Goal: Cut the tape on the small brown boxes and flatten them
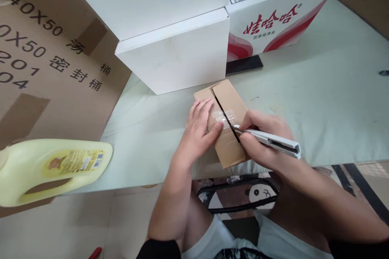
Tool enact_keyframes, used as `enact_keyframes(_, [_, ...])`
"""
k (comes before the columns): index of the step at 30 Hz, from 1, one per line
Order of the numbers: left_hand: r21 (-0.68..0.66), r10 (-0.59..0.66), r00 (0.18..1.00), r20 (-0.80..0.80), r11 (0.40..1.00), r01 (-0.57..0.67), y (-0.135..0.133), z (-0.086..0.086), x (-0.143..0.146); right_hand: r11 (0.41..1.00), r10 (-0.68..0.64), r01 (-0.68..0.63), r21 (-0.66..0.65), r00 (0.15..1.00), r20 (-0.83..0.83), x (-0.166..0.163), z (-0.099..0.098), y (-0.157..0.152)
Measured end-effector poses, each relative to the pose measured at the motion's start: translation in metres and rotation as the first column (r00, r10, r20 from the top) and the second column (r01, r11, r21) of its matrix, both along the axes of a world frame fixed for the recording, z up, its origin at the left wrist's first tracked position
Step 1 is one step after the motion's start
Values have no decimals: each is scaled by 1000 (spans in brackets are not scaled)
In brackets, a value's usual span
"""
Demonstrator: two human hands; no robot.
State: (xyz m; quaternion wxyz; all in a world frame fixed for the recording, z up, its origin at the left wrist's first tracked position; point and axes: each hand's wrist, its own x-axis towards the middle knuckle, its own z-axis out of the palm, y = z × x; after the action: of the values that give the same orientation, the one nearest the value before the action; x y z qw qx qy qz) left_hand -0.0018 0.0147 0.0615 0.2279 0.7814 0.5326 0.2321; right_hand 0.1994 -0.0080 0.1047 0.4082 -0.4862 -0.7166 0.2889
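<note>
A small brown cardboard box (232, 97) lies near the front edge of the covered table, its two top flaps meeting at a dark open seam. Clear tape (224, 117) bridges the seam near the middle. My left hand (200, 125) rests on the left flap, fingers stretched over it and thumb beside the tape. In my right hand (261, 129) is a white utility knife (273, 141), gripped between thumb and fingers. Its tip touches the seam just below the tape. The blade itself is too small to make out clearly.
Behind the box stand a white box (176, 58) and a red-and-white carton (273, 24), with a dark phone (244, 64) at their foot. To the left are a large brown carton (54, 60) and a yellow jug (39, 166). The table edge runs close below my hands.
</note>
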Motion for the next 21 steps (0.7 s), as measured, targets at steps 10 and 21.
enact_keyframes(10, [14, -5, 1000, -5, 1000, 5, 2, -1, -1, 998, 66, -66, 1, 990, -122, 5, 1, -5])
enact_keyframes(21, [8, 10, 1000, -20, 1000, -10, 2, -2, -1, 996, 90, -78, 53, 960, -264, 11, -7, -1])
